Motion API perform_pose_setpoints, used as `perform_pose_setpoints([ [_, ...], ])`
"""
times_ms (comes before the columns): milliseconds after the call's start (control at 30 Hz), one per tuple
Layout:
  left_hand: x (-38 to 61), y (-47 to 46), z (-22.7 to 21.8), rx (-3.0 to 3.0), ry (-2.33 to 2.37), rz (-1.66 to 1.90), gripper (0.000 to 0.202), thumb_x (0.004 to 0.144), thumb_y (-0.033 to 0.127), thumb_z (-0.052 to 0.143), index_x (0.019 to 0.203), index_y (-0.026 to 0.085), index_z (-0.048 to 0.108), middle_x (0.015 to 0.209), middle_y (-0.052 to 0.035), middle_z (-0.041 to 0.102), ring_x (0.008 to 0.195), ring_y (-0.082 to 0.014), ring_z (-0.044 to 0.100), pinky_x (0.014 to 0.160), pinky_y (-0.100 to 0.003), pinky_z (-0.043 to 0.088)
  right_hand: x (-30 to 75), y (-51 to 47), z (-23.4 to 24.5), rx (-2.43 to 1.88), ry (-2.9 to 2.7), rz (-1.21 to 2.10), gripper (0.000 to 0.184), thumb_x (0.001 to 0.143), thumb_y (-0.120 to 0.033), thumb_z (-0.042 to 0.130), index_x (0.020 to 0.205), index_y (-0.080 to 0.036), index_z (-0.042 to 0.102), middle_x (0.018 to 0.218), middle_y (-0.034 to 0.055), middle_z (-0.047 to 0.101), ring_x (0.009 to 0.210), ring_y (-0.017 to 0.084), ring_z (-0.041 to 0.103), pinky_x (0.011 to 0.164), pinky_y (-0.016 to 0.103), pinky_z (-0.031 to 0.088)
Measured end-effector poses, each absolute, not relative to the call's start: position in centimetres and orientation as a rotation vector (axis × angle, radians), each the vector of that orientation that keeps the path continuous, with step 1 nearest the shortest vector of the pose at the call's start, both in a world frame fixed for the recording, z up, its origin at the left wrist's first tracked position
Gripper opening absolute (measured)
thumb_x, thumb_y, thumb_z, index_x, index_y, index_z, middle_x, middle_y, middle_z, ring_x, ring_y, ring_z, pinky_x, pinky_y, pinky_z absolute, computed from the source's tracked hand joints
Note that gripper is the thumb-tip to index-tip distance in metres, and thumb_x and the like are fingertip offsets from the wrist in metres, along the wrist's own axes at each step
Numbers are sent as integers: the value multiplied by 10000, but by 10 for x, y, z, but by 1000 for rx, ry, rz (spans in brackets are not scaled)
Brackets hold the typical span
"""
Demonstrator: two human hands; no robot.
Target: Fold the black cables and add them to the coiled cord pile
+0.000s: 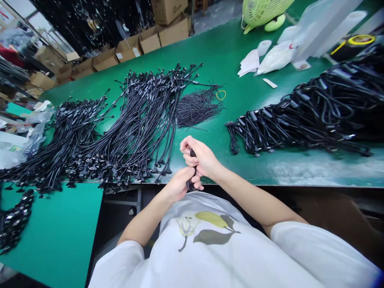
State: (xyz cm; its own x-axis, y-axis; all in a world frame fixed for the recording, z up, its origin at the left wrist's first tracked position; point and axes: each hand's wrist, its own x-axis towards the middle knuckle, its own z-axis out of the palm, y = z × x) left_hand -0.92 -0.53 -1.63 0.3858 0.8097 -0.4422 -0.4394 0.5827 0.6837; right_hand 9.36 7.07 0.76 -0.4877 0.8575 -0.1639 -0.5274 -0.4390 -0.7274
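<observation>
The left hand point(178, 185) and right hand point(199, 158) meet just over the table's near edge, both clenched on a black cable piece point(192, 152). Fingers hide most of it (only a dark end shows above the right hand and a stub below it), so its shape is hard to make out. Nearest the hands, long bundles of black cables point(135, 124) lie fanned across a green mat point(228, 52), their metal-tipped connectors by the table's edge. Beyond them sits a bunch of thin black wires point(198, 108) beside a yellow rubber band point(221, 95). A denser heap of black cables point(300, 116) runs off the right side of the view, its far end cut off. Cardboard boxes point(150, 42) line the far edge, their insides hidden. White plastic bags point(276, 58) lie near a green fan point(261, 12), which the frame crops, and what the bags hold cannot be seen.
</observation>
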Motion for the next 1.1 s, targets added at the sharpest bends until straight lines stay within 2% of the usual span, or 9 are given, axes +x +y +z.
perform_pose_setpoints([
  [133, -11, -4, -17, 437, 843, 832, 449, 726, 535, 741, 734, 136, 534, 502, 116, 241, 411, -35, 255, 446, -197, 353, 96, 82, 0, -673, -681, 2053, 462, 720, -602, 697, 759, -179, 513, 595, -97, 320, 356, 0, 210, 312, 148, 173],
  [267, -10, -5, -21, 460, 882, 855, 424, 760, 523, 715, 799, 141, 536, 519, 107, 280, 422, -40, 267, 450, -193, 339, 94, 82, -12, -708, -565, 1971, 473, 757, -644, 617, 714, -194, 476, 528, -117, 224, 329, 6, 106, 285, 157, 110],
  [433, -10, -6, -31, 498, 905, 846, 426, 780, 543, 687, 792, 150, 521, 518, 111, 258, 412, -37, 238, 443, -193, 315, 89, 76, -33, -856, -994, 1507, 429, 829, -630, 544, 761, -207, 559, 517, -73, 394, 332, 52, 342, 318, 195, 286],
  [500, -9, -5, -32, 486, 903, 829, 440, 774, 559, 685, 785, 153, 518, 521, 109, 257, 417, -39, 241, 452, -198, 320, 86, 76, -38, -874, -1114, 1425, 462, 839, -656, 508, 733, -211, 570, 469, -65, 385, 341, 67, 363, 334, 201, 277],
  [633, -8, -3, -29, 472, 863, 837, 439, 766, 538, 709, 852, 136, 555, 588, 73, 353, 493, -55, 353, 542, -223, 391, 80, 83, -36, -849, -966, 1545, 459, 862, -650, 465, 710, -218, 499, 446, -100, 279, 294, 56, 257, 304, 199, 216],
  [767, -16, -6, -34, 361, 917, 903, 442, 740, 521, 741, 807, 133, 541, 574, 82, 328, 478, -47, 308, 503, -209, 347, 94, 116, -30, -951, -1100, 1683, 396, 884, -574, 451, 761, -202, 507, 495, -91, 346, 345, 76, 362, 394, 226, 379],
  [900, -29, -3, -39, 315, 994, 1036, 451, 722, 514, 760, 743, 149, 497, 552, 94, 293, 463, -38, 264, 473, -190, 287, 124, 185, -28, -1425, -1771, 887, 270, 931, -378, 445, 880, -178, 619, 790, 45, 624, 726, 148, 599, 699, 267, 456],
  [1000, -34, 4, -32, 341, 982, 1116, 451, 718, 509, 765, 746, 151, 493, 553, 92, 298, 469, -39, 280, 482, -190, 291, 130, 230, -30, -1775, -2110, 343, 247, 945, -319, 453, 1010, -159, 631, 1087, 127, 618, 929, 206, 590, 744, 288, 422],
  [1100, -37, 11, -24, 377, 951, 1182, 447, 725, 510, 759, 761, 148, 500, 553, 91, 307, 471, -40, 297, 489, -192, 303, 123, 245, -33, -1870, -2256, 258, 241, 940, -252, 457, 1065, -117, 613, 1096, 161, 606, 928, 229, 587, 714, 296, 404],
])
